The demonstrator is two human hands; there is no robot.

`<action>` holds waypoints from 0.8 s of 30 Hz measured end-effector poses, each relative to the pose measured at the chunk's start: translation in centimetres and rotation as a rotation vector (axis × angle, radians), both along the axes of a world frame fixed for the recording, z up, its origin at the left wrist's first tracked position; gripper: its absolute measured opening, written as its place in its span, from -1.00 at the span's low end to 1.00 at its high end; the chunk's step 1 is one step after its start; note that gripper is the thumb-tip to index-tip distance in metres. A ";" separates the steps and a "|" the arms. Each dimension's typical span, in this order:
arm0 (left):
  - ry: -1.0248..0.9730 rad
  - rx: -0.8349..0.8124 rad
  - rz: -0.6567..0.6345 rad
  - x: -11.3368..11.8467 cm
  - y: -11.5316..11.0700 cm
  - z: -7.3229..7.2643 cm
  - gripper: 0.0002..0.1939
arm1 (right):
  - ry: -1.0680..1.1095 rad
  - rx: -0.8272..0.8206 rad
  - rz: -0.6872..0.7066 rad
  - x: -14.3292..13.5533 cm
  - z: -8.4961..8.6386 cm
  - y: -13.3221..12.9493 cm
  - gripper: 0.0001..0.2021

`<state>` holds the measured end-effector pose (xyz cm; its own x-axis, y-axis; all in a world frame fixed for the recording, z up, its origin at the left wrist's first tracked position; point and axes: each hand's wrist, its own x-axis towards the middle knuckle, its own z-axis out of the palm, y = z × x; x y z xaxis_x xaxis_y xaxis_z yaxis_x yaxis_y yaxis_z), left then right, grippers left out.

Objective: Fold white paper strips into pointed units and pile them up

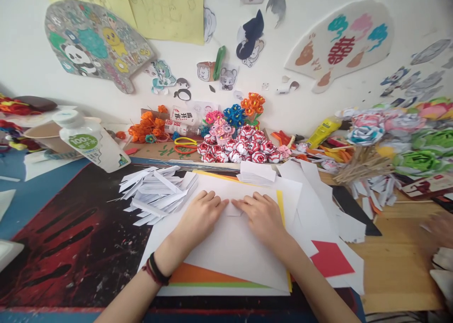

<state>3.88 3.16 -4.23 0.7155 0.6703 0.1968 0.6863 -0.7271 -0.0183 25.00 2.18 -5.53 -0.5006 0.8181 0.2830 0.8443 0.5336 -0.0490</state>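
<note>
Holds left hand [201, 214] and right hand [264, 212] close together over a large white sheet [233, 252], fingers curled in narrowly, index fingertips nearly meeting at the far edge of a small white paper piece [233, 211]. Lies on the sheet, this piece, directly between the hands. Cannot tell the thumb positions, hidden from view, nor any pinch on the piece.

Looks like a pressing or creasing step. To do it well, square the edges first, match the force of both index fingers, and smooth outward from the centre. Likely to skew if pressed harder on one side. Keep the wrists low and the sheet beneath flat, as a steady backing.

Includes, at the sheet's left edge, a loose pile of white paper strips [152, 193]; worth keeping clear of the left forearm. Features, farther back, red-and-white paper flowers [244, 146].
</note>
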 end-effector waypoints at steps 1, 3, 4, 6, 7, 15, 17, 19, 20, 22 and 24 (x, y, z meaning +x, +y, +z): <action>-0.002 -0.001 0.009 -0.1 0.0 0.0 -0.63 | 0.002 -0.011 -0.001 0.1 0.0 0.0 -0.51; -0.005 0.001 0.030 -0.3 0.0 0.1 -0.59 | 0.009 -0.022 0.002 0.3 -0.1 0.0 -0.45; -0.008 0.003 0.039 -0.4 0.0 0.1 -0.58 | 0.015 -0.024 0.002 0.3 -0.1 0.1 -0.44; -0.013 0.007 0.051 -0.5 0.0 0.2 -0.56 | 0.030 -0.022 -0.005 0.4 -0.2 0.1 -0.43; -0.016 0.006 0.056 -0.5 0.0 0.2 -0.56 | 0.038 -0.021 -0.010 0.5 -0.3 0.1 -0.42; -0.104 0.052 0.168 -1.0 0.2 -0.3 -0.61 | 0.205 -0.079 -0.051 0.8 -0.4 0.3 -0.56; -0.177 0.054 0.212 -1.0 0.3 -0.6 -0.66 | 0.298 -0.132 -0.086 0.7 -0.4 0.4 -0.63; -0.258 0.014 0.228 -0.8 0.5 -0.9 -0.69 | 0.391 -0.194 -0.133 0.6 -0.4 0.4 -0.68; -0.290 -0.008 0.229 -0.7 0.7 -1.0 -0.72 | 0.433 -0.222 -0.152 0.5 -0.4 0.5 -0.69; -0.323 -0.047 0.223 -0.5 1.1 -1.2 -0.79 | 0.514 -0.255 -0.187 0.4 -0.3 0.6 -0.71; -0.331 -0.078 0.204 -0.3 1.4 -1.2 -0.84 | 0.577 -0.262 -0.206 0.3 -0.3 0.8 -0.73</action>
<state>3.63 4.57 -5.46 0.4724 0.8142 0.3374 0.7764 -0.5657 0.2778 25.34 3.00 -5.82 -0.1543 0.9591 0.2374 0.7275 0.2729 -0.6295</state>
